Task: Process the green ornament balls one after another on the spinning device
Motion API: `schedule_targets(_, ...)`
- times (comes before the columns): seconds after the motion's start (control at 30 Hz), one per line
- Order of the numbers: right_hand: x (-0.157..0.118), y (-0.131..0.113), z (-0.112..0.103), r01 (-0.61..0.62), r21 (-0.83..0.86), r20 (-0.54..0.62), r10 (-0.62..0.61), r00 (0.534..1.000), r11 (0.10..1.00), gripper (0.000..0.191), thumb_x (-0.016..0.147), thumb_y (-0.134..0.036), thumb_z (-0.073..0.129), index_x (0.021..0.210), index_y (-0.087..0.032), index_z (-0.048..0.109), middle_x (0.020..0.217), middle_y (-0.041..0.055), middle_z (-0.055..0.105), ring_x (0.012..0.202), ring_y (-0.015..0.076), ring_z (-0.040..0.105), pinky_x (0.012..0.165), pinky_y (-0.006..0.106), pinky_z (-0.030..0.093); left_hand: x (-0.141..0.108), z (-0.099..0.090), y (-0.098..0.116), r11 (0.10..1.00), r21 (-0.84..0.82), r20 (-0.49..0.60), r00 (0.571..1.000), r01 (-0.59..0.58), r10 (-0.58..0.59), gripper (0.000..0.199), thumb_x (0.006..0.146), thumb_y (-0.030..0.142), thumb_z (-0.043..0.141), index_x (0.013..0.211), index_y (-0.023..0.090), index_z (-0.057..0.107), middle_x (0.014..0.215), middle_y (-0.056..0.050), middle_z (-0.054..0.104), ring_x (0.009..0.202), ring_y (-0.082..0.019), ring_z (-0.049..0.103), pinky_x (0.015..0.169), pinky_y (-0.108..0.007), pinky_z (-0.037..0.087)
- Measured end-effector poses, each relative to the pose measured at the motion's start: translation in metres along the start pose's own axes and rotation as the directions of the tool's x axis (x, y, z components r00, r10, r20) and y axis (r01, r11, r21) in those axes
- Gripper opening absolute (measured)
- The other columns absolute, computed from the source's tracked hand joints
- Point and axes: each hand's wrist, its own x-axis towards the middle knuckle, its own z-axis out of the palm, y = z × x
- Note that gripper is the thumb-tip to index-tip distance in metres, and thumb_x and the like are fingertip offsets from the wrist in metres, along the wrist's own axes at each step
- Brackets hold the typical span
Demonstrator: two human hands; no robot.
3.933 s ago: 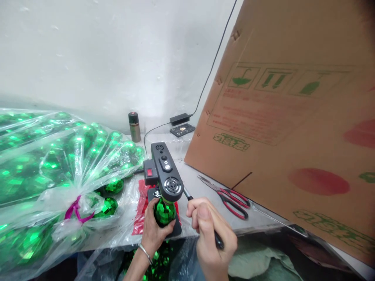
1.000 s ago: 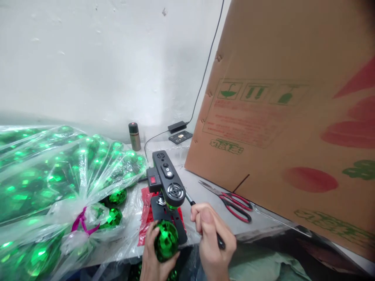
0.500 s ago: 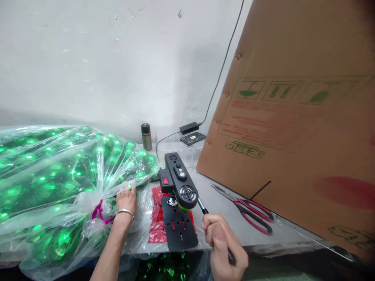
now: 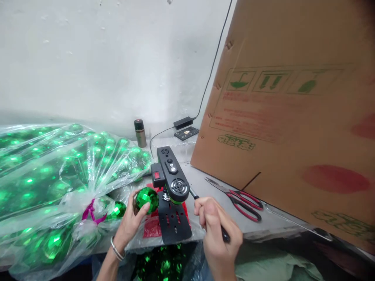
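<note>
My left hand (image 4: pixel 130 218), a bangle at its wrist, grips a shiny green faceted ball (image 4: pixel 147 200) beside a black device (image 4: pixel 175 175) mounted on a slotted black plate (image 4: pixel 175 228). My right hand (image 4: pixel 218 230) is closed round the black handle of a thin metal rod (image 4: pixel 192 192) at the device's right side. Red material (image 4: pixel 152 230) lies partly under the plate. On the left, a clear plastic bag (image 4: pixel 76 199) full of green balls is tied with a purple strip (image 4: pixel 93 211). Another green ball (image 4: pixel 117 210) rests by the tie.
Red-handled scissors (image 4: pixel 244 201) lie right of the device, before a large cardboard box (image 4: pixel 281 128). Behind stand a small bottle (image 4: pixel 140 134), a black adapter (image 4: pixel 183 123) and a dark patterned flat item (image 4: pixel 186 133). More green balls (image 4: pixel 165 265) sit below the table edge.
My left hand has come away from the bag's edge towards the device and now holds a green ball. My right hand still grips the handle. The whole view has shifted slightly.
</note>
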Motion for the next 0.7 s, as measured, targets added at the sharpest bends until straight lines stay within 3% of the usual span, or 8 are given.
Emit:
schedule_targets(0.13,0.008,-0.005,0.002,0.001,0.001,0.014,-0.001,1.0,1.0,0.053,0.126,-0.028,0.051,0.073,-0.024,0.047,0.065,-0.0047,0.053,0.058,0.0102,0.056,0.055,0.025,0.041,-0.025,0.035,-0.017,0.992,-0.114,-0.036,0.997,0.059,-0.063,0.084,0.085,0.082,0.078,0.143,0.023,0.064,0.142,-0.018,0.083,0.137,-0.043,0.079,0.124,-0.059,0.06)
schedule_targets(0.27,0.007,-0.004,0.0,0.016,0.005,0.039,-0.016,0.999,1.0,0.05,0.126,-0.024,0.049,0.076,-0.025,0.046,0.066,-0.0055,0.052,0.06,0.0098,0.057,0.058,0.023,0.044,-0.034,0.06,-0.033,0.999,-0.026,-0.053,0.998,0.032,-0.033,0.083,0.084,0.071,0.084,0.148,0.023,0.064,0.152,-0.02,0.079,0.149,-0.046,0.073,0.131,-0.065,0.055)
schedule_targets(0.37,0.005,-0.003,-0.002,0.024,0.011,0.051,-0.025,0.998,1.0,0.048,0.125,-0.021,0.048,0.078,-0.025,0.047,0.068,-0.0052,0.054,0.061,0.0101,0.057,0.059,0.023,0.045,-0.036,0.069,-0.04,0.996,0.069,-0.033,0.998,-0.052,0.054,0.085,0.085,0.063,0.086,0.155,0.022,0.062,0.156,-0.022,0.077,0.153,-0.048,0.07,0.134,-0.069,0.052)
schedule_targets(0.53,0.003,-0.001,-0.004,0.02,0.009,0.068,-0.021,0.997,1.0,0.044,0.124,-0.018,0.048,0.081,-0.025,0.051,0.071,-0.0041,0.058,0.063,0.0106,0.059,0.061,0.024,0.046,-0.035,0.077,-0.045,0.973,0.153,0.011,0.985,-0.172,0.172,0.079,0.085,0.053,0.089,0.154,0.023,0.064,0.153,-0.019,0.078,0.149,-0.046,0.074,0.129,-0.068,0.058)
schedule_targets(0.7,0.0,0.0,-0.005,0.028,0.0,0.059,-0.028,0.998,1.0,0.044,0.124,-0.018,0.049,0.081,-0.024,0.055,0.07,-0.0031,0.058,0.061,0.0116,0.059,0.058,0.026,0.045,-0.041,0.082,-0.049,0.963,0.164,-0.02,0.975,-0.214,0.22,0.079,0.083,0.049,0.093,0.152,0.022,0.064,0.153,-0.021,0.077,0.148,-0.049,0.073,0.129,-0.074,0.057)
